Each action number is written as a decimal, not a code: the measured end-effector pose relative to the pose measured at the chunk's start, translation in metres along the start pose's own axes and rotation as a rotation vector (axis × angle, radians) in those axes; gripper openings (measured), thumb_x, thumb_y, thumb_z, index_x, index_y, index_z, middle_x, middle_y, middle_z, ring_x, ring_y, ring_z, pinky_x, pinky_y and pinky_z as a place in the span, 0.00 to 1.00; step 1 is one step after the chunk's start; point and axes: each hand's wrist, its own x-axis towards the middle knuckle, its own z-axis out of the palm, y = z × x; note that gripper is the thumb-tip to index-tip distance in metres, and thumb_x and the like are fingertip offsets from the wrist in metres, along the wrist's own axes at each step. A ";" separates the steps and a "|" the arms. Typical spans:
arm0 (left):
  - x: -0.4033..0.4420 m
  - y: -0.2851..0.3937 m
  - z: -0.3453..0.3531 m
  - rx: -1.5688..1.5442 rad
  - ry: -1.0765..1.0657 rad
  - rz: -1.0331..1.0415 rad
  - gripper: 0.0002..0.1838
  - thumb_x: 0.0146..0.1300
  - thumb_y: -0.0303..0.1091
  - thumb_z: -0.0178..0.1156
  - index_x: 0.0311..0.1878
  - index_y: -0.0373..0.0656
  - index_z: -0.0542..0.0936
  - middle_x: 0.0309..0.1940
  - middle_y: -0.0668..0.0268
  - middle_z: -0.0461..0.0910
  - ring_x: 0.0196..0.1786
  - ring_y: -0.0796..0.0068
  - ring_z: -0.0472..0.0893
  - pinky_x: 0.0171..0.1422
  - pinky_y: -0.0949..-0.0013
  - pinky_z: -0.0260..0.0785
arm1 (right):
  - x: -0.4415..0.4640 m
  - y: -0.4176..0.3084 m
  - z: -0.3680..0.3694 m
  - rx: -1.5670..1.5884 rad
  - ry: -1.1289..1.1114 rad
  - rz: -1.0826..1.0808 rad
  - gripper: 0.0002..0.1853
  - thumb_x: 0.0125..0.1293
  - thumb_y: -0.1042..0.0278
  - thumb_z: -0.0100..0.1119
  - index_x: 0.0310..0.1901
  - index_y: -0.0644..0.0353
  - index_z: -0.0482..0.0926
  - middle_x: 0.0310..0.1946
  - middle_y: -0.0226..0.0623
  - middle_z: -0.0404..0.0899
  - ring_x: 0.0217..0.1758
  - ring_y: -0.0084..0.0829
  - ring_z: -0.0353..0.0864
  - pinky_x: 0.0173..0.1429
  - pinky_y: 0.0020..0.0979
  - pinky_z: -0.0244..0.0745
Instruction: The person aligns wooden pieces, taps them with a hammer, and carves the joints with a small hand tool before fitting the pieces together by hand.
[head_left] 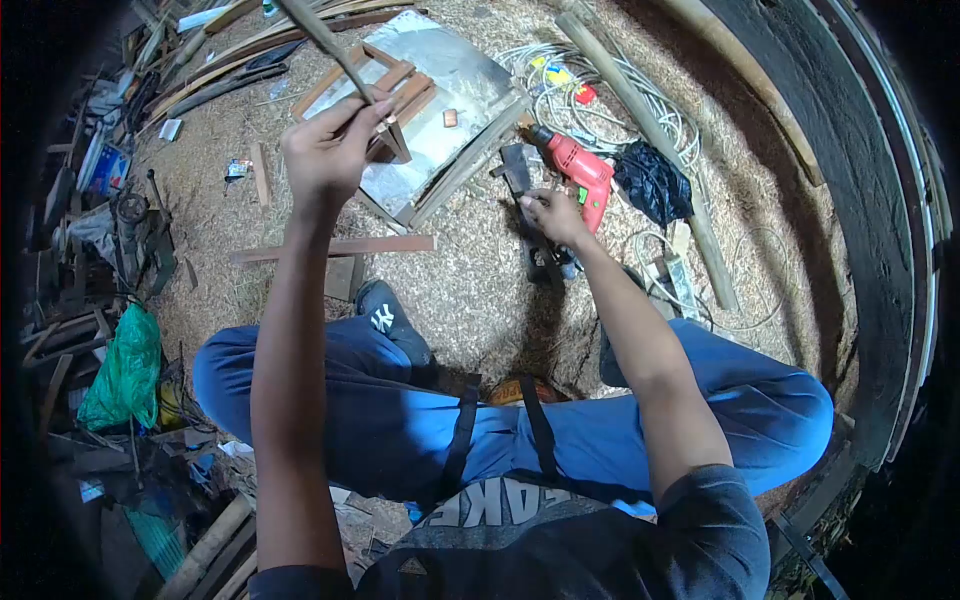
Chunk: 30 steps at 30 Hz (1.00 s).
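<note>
My left hand is raised over the left side of a grey board, its fingers closed on a thin wooden strip. The strip slants from the top edge of the view down past my fingertips. Beneath it, a small wooden frame and a little wood block lie on the board. My right hand is closed at a dark, flat-ended tool on the ground; its exact kind is unclear. Right beside that hand rests a red power drill.
A coiled pale cable, a black plastic bag and a long pole lie to the right. A wooden slat is near my shoe. Scrap and a green bag fill the left side.
</note>
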 end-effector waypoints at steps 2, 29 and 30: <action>-0.001 -0.001 0.000 -0.064 0.022 -0.048 0.07 0.67 0.23 0.68 0.45 0.34 0.90 0.38 0.62 0.91 0.37 0.85 0.85 0.39 0.77 0.78 | 0.006 0.026 0.015 -0.007 0.012 0.011 0.21 0.71 0.54 0.68 0.54 0.63 0.86 0.45 0.50 0.89 0.50 0.45 0.89 0.57 0.41 0.81; 0.001 0.009 -0.015 0.128 -0.017 -0.011 0.08 0.64 0.25 0.69 0.46 0.38 0.91 0.35 0.58 0.91 0.37 0.75 0.91 0.43 0.73 0.81 | -0.021 -0.067 -0.064 0.400 -0.125 0.149 0.17 0.77 0.72 0.50 0.61 0.68 0.80 0.23 0.25 0.73 0.14 0.18 0.65 0.18 0.26 0.57; 0.001 0.002 -0.012 0.072 0.009 0.004 0.07 0.65 0.26 0.70 0.44 0.38 0.91 0.36 0.58 0.91 0.37 0.74 0.91 0.43 0.72 0.82 | -0.029 -0.084 -0.077 0.308 -0.066 0.073 0.15 0.77 0.72 0.50 0.57 0.67 0.81 0.27 0.29 0.77 0.18 0.19 0.70 0.22 0.27 0.63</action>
